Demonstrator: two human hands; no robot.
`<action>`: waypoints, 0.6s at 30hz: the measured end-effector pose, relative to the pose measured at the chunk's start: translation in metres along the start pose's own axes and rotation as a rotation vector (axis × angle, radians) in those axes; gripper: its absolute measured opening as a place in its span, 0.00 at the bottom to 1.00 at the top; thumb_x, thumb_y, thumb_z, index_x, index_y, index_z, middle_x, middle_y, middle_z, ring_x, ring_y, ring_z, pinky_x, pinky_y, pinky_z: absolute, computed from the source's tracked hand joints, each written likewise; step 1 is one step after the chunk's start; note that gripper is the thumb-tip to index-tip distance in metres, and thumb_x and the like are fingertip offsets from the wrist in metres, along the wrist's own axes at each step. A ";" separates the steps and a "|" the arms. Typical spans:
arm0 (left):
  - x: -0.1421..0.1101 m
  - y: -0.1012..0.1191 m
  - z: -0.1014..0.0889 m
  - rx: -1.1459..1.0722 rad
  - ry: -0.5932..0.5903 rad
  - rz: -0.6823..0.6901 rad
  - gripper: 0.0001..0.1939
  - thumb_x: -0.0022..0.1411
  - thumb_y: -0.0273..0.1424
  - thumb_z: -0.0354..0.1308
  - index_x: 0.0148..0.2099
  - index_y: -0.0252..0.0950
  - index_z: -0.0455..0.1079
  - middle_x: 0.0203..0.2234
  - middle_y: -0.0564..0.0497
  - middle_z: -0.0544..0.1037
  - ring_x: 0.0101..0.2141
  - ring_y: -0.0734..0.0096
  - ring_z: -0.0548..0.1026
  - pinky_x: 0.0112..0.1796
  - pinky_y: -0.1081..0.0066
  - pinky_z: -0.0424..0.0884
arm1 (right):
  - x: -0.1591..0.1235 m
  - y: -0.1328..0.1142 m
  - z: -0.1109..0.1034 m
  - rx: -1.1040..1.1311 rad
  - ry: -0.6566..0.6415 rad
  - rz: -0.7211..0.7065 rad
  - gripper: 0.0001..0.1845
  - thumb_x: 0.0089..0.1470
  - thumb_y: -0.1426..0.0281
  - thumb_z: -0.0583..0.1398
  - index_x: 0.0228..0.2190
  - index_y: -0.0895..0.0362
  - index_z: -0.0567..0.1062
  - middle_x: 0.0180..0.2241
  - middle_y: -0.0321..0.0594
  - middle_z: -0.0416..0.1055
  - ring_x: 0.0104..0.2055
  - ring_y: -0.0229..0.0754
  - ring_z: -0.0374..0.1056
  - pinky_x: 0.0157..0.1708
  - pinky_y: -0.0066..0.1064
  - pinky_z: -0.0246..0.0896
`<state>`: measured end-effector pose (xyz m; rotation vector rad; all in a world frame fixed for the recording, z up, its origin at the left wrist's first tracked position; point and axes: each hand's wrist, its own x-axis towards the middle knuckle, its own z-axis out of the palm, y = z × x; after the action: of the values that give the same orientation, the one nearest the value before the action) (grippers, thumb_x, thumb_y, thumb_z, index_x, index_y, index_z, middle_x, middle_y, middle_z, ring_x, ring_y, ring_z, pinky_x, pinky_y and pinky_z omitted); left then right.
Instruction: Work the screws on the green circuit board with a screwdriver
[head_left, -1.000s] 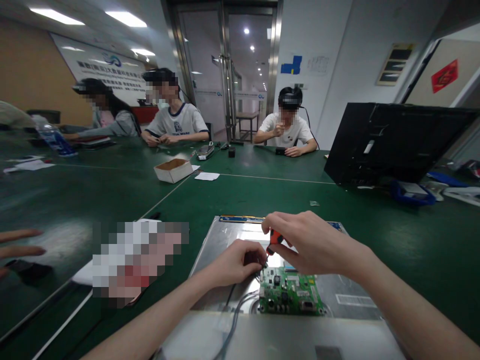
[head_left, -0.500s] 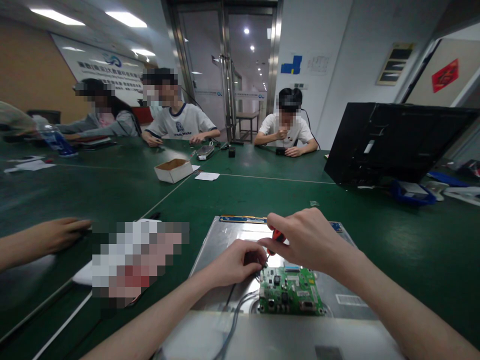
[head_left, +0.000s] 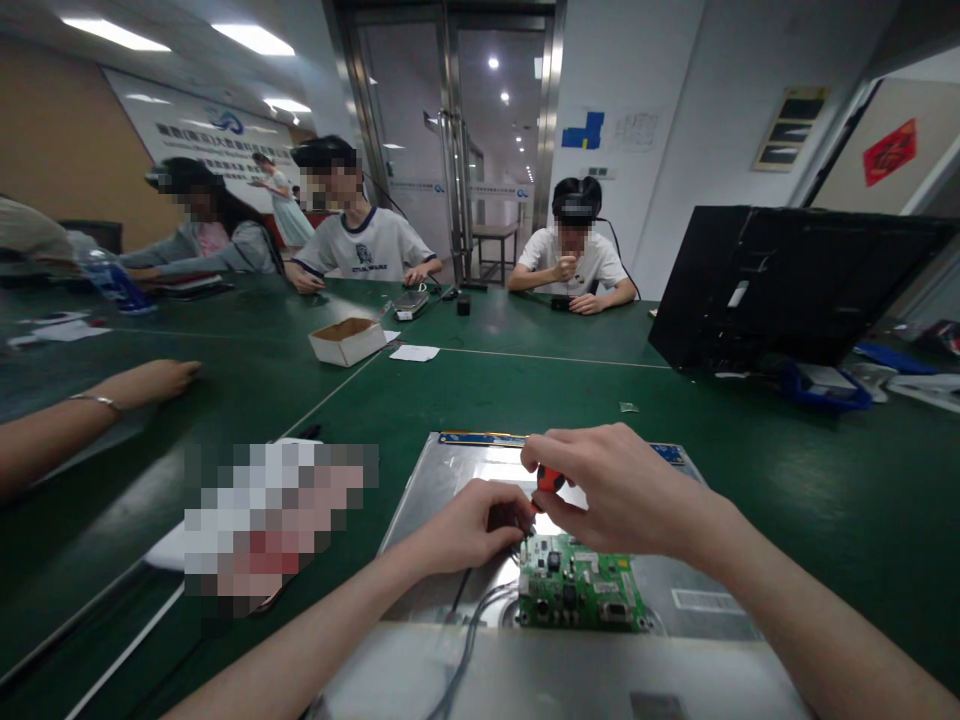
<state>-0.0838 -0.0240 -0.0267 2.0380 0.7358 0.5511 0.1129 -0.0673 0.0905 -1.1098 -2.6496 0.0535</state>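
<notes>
My right hand (head_left: 626, 485) is closed on the red and black handle of a screwdriver (head_left: 550, 478), which points down at the far left corner of a green circuit board (head_left: 581, 590). Curled beside that corner, the fingers of my left hand (head_left: 480, 520) are pinched together around the screwdriver's lower end; what lies between them is hidden. The board rests on the silver metal back of a flat display panel (head_left: 431, 485). Grey cables (head_left: 471, 645) run from the board's left side toward me.
Left of the panel lies a blurred-out flat item (head_left: 277, 530), with another person's hand (head_left: 154, 382) beyond it. A small open box (head_left: 346, 342) and paper (head_left: 415, 353) lie farther off. A black monitor (head_left: 795, 285) stands at right. Several people sit around the green table (head_left: 840, 490).
My right hand has turned a little on the screwdriver, its fingers shifting slightly left. My left hand stays put. The other person's hand at left has moved up and away.
</notes>
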 end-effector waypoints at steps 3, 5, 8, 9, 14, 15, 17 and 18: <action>0.000 0.001 0.000 0.023 0.006 0.001 0.09 0.53 0.19 0.55 0.36 0.33 0.72 0.29 0.51 0.77 0.31 0.69 0.74 0.35 0.70 0.70 | 0.002 0.003 0.002 -0.052 0.019 0.061 0.11 0.59 0.60 0.57 0.32 0.55 0.70 0.25 0.35 0.74 0.23 0.35 0.64 0.23 0.29 0.41; 0.000 0.001 0.000 0.004 0.004 -0.011 0.10 0.53 0.19 0.55 0.38 0.33 0.71 0.30 0.51 0.77 0.31 0.69 0.74 0.35 0.69 0.70 | 0.003 0.004 0.003 -0.092 0.029 0.076 0.14 0.60 0.59 0.56 0.29 0.55 0.71 0.22 0.35 0.72 0.21 0.35 0.62 0.22 0.29 0.39; -0.001 -0.001 0.001 0.001 0.000 -0.024 0.09 0.53 0.19 0.55 0.37 0.33 0.70 0.30 0.51 0.77 0.31 0.70 0.74 0.35 0.70 0.70 | 0.005 0.003 0.005 -0.101 0.021 0.062 0.08 0.59 0.64 0.56 0.31 0.55 0.70 0.23 0.35 0.73 0.22 0.34 0.62 0.22 0.29 0.39; -0.001 -0.001 0.001 0.004 -0.001 -0.023 0.09 0.53 0.19 0.55 0.37 0.33 0.70 0.30 0.51 0.77 0.31 0.70 0.73 0.35 0.70 0.70 | 0.005 0.003 0.005 -0.094 0.021 0.063 0.06 0.57 0.66 0.57 0.32 0.55 0.70 0.25 0.35 0.73 0.23 0.35 0.62 0.22 0.29 0.39; -0.001 0.000 0.000 0.012 -0.009 -0.011 0.09 0.53 0.19 0.55 0.37 0.33 0.71 0.28 0.52 0.76 0.30 0.71 0.73 0.33 0.72 0.69 | 0.002 0.002 0.002 -0.045 0.024 0.047 0.09 0.52 0.71 0.57 0.38 0.56 0.68 0.29 0.35 0.74 0.26 0.36 0.65 0.23 0.28 0.43; -0.001 0.000 -0.001 0.021 -0.011 -0.012 0.09 0.52 0.19 0.55 0.36 0.33 0.71 0.28 0.53 0.76 0.29 0.71 0.72 0.32 0.72 0.68 | 0.001 0.002 0.001 -0.038 0.019 0.036 0.09 0.51 0.72 0.57 0.38 0.55 0.68 0.30 0.35 0.74 0.27 0.36 0.65 0.24 0.28 0.43; -0.001 0.001 -0.001 0.039 -0.002 -0.013 0.09 0.52 0.19 0.55 0.36 0.33 0.71 0.27 0.53 0.76 0.29 0.71 0.72 0.32 0.72 0.68 | 0.000 0.003 -0.001 -0.038 0.015 0.020 0.07 0.53 0.71 0.58 0.37 0.55 0.69 0.30 0.35 0.75 0.28 0.36 0.66 0.24 0.28 0.43; -0.001 0.001 -0.001 0.044 0.003 -0.011 0.09 0.52 0.19 0.55 0.36 0.33 0.71 0.28 0.53 0.76 0.29 0.71 0.73 0.33 0.72 0.68 | 0.000 0.003 -0.001 -0.043 0.011 0.018 0.06 0.54 0.69 0.58 0.37 0.54 0.69 0.30 0.35 0.75 0.28 0.36 0.66 0.24 0.28 0.43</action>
<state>-0.0846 -0.0246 -0.0257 2.0733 0.7664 0.5357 0.1155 -0.0652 0.0913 -1.1442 -2.6432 -0.0053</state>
